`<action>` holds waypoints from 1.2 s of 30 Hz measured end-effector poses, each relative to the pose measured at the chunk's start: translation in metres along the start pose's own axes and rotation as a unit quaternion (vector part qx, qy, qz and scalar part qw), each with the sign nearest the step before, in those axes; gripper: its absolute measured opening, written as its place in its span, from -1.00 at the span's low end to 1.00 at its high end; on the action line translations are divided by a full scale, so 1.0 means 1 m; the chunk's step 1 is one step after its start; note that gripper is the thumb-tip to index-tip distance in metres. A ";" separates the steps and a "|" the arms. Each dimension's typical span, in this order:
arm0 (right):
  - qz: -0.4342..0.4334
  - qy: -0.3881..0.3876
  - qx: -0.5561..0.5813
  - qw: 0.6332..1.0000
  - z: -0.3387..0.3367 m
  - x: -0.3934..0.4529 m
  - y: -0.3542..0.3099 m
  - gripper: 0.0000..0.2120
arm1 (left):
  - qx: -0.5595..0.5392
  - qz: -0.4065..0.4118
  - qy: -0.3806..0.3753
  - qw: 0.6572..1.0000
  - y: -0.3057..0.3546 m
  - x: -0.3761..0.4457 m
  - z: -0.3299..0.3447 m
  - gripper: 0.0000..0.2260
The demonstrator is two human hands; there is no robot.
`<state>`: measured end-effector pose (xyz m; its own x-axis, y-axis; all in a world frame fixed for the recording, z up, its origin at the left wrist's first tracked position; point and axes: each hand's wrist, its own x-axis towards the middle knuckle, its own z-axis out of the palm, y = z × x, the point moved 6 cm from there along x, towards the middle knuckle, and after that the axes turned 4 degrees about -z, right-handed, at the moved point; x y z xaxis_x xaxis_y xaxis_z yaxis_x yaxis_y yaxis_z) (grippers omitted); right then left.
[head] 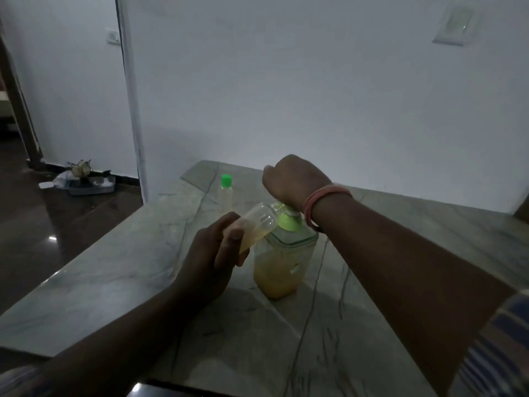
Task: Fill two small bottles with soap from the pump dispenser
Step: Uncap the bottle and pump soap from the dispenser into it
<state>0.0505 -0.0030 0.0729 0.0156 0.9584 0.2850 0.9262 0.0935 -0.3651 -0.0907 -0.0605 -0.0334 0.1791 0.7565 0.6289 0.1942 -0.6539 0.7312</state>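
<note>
A clear square pump dispenser (pixel 282 262) with a green collar stands on the marble table (pixel 114 276), roughly half full of yellow soap. My right hand (pixel 292 180) sits on top of the pump head and covers it; its fingers are hidden. My left hand (pixel 213 253) grips a small clear bottle (pixel 257 224), tilted with its open mouth at the pump spout. Yellow soap lies in the bottle's lower part. A second small clear bottle (pixel 225 193) with a green cap stands upright behind, toward the table's far corner.
The marble table's left edge drops to a dark glossy floor (pixel 57 224). A grey tray with odd items (pixel 86 181) lies on the floor by the wall. A white wall stands just behind the table.
</note>
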 end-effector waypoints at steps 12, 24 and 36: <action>-0.008 -0.027 -0.010 1.000 0.000 0.000 -0.003 -0.73 | 0.008 0.010 0.006 1.000 0.002 -0.003 0.000 -0.48; -0.013 -0.034 -0.021 0.999 -0.002 -0.001 -0.009 -0.74 | -0.014 0.000 -0.002 1.000 -0.002 -0.003 0.001 -0.50; -0.004 -0.047 0.006 0.999 -0.001 0.001 -0.007 -0.73 | 0.006 0.006 -0.003 1.000 0.001 -0.003 0.001 -0.45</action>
<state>0.0442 -0.0033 0.0761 -0.0278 0.9785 0.2041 0.9212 0.1044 -0.3747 -0.0897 -0.0628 -0.0350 0.1875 0.7482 0.6365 0.2038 -0.6635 0.7199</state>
